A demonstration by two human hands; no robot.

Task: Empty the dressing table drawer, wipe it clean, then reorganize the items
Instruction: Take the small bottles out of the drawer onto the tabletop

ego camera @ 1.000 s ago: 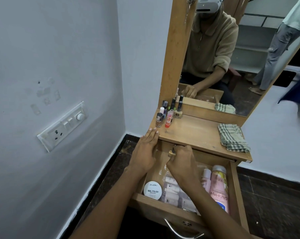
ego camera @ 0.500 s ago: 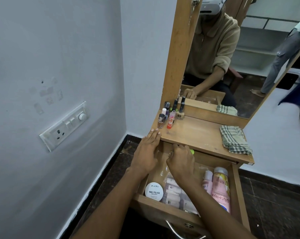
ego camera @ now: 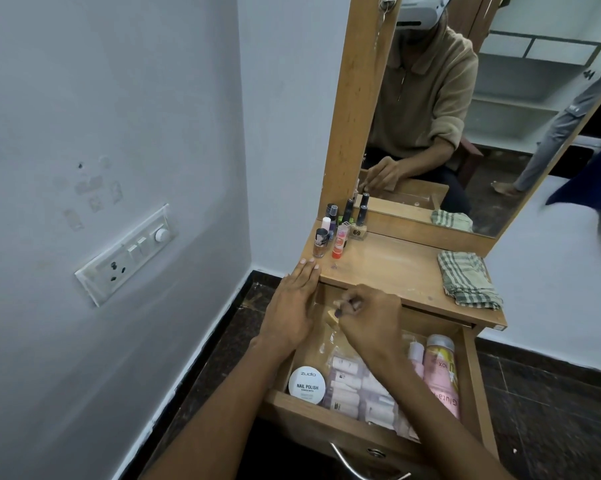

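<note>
The wooden drawer is pulled out under the dressing table top. My left hand lies flat, fingers straight, on the table's front left edge. Over the back of the drawer, my right hand has its fingers curled round a small dark-capped bottle, blurred and mostly hidden. Inside the drawer lie a white round nail polish remover tub, a clear bag of small tubes and a pink bottle. Several nail polish bottles stand on the table's back left corner.
A folded green checked cloth lies on the right of the table top. The mirror rises behind it. A white wall with a switch plate stands close on the left. The drawer's metal handle juts toward me over the dark floor.
My right hand has lifted slightly out of the drawer's back with the small bottle between its fingers. My left hand has stayed on the table edge. The view has shifted a little.
</note>
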